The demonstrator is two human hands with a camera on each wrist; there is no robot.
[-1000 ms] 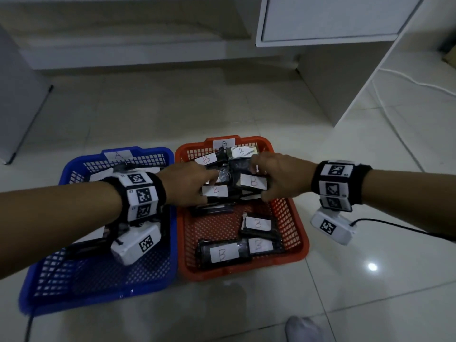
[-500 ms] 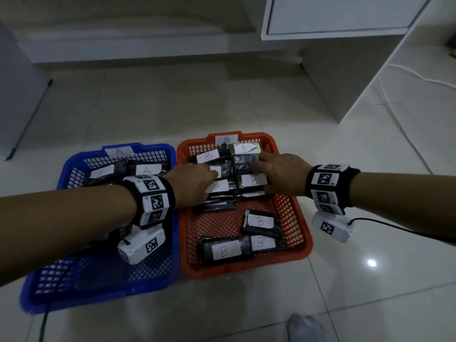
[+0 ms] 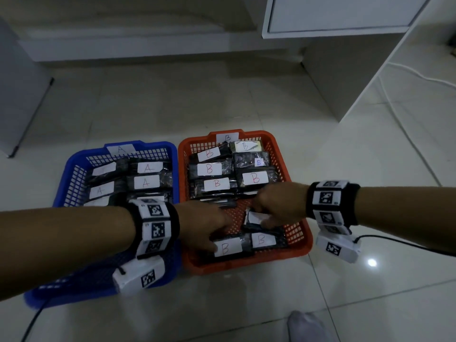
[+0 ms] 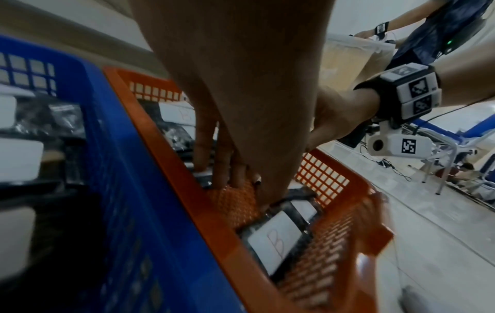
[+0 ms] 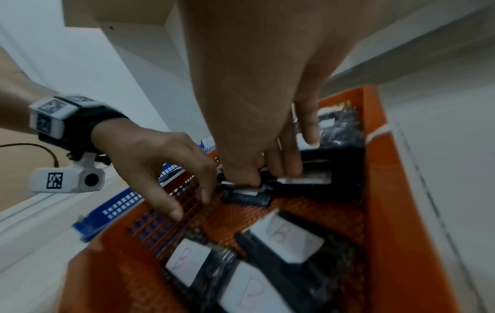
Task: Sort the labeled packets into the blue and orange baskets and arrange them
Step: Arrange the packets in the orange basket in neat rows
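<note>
The orange basket (image 3: 246, 265) holds black packets labeled B, several in rows at its back (image 3: 217, 183). The blue basket (image 3: 153, 146) beside it on the left holds packets labeled A (image 3: 146, 182). My right hand (image 3: 261, 215) reaches into the middle of the orange basket, and its curled fingers (image 5: 286, 167) grip a black B packet (image 5: 308, 181) there. My left hand (image 3: 214, 240) is lowered into the front left of the orange basket with straight fingers (image 4: 225, 177) touching its mesh floor, next to the front B packet (image 3: 227, 248). Another B packet (image 3: 262, 239) lies to that one's right.
A white cabinet (image 3: 345, 70) stands behind and to the right of the baskets. A white cable (image 3: 419, 77) runs across the tiled floor at the right. A socked foot (image 3: 306, 327) shows at the bottom edge. Another person (image 4: 442, 31) is in the distance.
Both hands have pulled back from the rear packets to the middle and front of the orange basket. The right hand has taken hold of a middle packet.
</note>
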